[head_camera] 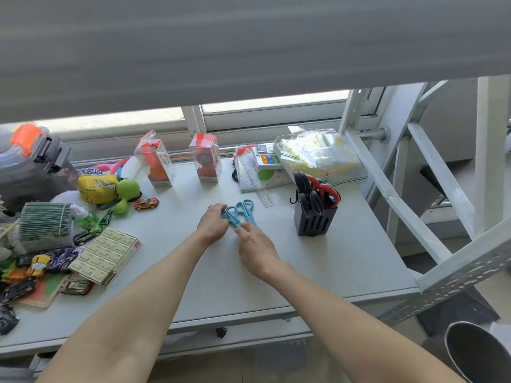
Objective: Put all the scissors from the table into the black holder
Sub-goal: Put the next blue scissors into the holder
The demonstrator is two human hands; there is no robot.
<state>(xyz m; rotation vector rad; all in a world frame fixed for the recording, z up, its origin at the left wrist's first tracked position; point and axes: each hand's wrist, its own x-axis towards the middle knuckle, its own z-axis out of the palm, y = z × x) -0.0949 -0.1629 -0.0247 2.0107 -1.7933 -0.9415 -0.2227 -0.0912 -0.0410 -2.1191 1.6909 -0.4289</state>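
Single head-worn view, looking forward and down, close over the table (318, 261)

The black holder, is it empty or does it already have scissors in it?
Not empty: the black holder stands upright with black-handled scissors and red-handled scissors sticking out.

text: none legible | box labels (106, 257): too blurred to read

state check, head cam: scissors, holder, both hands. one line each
blue scissors: two pairs, flat on the table, blades toward the person, not yet in the holder
black holder: upright, right of the hands, already holds black-handled and red-handled scissors
left hand: on the handle of the left blue pair, grip unclear
right hand: fingertips at the blade ends, nothing lifted
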